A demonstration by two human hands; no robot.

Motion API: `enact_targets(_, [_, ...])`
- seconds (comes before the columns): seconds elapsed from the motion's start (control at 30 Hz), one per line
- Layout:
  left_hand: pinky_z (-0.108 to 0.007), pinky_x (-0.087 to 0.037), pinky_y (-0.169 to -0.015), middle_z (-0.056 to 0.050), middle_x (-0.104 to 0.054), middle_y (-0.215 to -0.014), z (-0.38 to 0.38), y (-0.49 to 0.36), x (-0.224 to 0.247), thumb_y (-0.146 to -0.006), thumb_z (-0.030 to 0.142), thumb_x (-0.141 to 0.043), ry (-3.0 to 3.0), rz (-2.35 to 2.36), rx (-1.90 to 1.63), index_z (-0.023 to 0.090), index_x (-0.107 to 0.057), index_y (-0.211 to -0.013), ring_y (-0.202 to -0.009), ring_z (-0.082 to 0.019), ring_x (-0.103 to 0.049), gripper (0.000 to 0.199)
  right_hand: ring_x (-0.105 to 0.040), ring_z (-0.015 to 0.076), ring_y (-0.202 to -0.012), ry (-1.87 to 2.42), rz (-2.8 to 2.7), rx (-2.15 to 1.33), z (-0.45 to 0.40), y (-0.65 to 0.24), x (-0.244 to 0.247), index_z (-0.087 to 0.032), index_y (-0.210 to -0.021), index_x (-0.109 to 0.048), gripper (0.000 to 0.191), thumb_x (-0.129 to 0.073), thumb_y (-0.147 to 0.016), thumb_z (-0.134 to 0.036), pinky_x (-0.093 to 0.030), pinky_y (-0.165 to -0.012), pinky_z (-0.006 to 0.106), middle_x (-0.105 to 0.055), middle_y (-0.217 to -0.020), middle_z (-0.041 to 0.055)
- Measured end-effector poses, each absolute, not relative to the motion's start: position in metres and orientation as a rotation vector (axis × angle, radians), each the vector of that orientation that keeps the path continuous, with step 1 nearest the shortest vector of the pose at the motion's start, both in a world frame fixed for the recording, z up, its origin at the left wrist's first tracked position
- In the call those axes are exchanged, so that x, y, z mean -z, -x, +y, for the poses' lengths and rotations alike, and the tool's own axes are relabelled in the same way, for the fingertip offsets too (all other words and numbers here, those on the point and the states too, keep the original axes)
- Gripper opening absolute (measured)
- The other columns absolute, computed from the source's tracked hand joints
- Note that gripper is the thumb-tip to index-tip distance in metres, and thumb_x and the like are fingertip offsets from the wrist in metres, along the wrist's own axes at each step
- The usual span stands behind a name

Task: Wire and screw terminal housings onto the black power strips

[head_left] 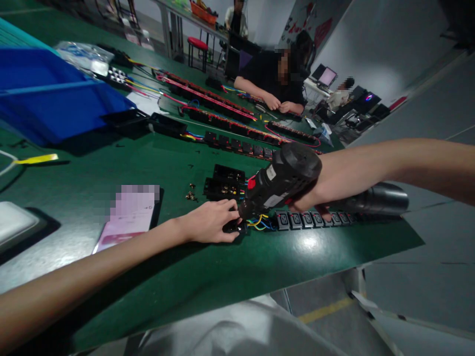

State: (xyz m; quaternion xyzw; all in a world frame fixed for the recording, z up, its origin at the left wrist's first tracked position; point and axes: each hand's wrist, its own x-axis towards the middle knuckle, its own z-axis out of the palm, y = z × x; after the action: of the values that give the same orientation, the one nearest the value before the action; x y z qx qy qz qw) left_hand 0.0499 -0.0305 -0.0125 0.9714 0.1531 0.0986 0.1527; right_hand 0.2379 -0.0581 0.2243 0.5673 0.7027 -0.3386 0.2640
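My right hand (309,201) is wrapped around the grip of a black cordless power screwdriver (276,180), which slants down to the left. Its nose meets a small black housing (233,227) close to my left fingertips; the exact contact point is hidden. With its fingers curled over that housing, my left hand (211,222) holds it against the green table. Yellow and blue wires (261,222) run from the housing to a black socket strip (308,220). Just beyond lie two more black housings (222,189) with brass-coloured parts inside, beside a small pile of brass screws (190,195).
A phone (129,217) lies left of my forearm, near a white object (17,225). The blue bin (74,109) stands at the far left. Several wired strips (237,123) stretch across the table (208,277), where a co-worker (260,74) sits opposite with both hands together.
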Motion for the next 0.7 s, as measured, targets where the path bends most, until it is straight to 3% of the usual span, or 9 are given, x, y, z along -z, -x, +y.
enact_targets(0.33, [-0.034, -0.050, -0.091, -0.007, -0.058, -0.109, -0.0296, -0.0494, 0.0141, -0.090, 0.046, -0.053, -2.757, 0.429, -0.310, 0.021, -0.064, -0.107, -0.102, -0.023, -0.061, 0.033, -0.053, 0.0129, -0.060, -1.475, 1.808, 0.986, -0.0556, -0.2439, -0.2255, -0.019, -0.069, -0.054, 0.013, -0.056, -0.079, -0.026, -0.046, -0.052, 0.026, -0.055, -0.069, -0.0027])
enact_targets(0.7, [-0.034, -0.049, -0.092, -0.007, -0.057, -0.110, -0.0288, -0.0509, 0.0150, -0.091, 0.047, -0.052, -2.749, 0.427, -0.282, 0.021, -0.064, -0.107, -0.103, -0.022, -0.061, 0.033, -0.063, 0.0122, -0.057, -1.628, 1.701, 1.184, -0.0540, -0.2417, -0.2239, -0.017, -0.091, -0.063, 0.014, -0.060, -0.082, -0.028, -0.054, -0.049, 0.022, -0.065, -0.080, -0.0025])
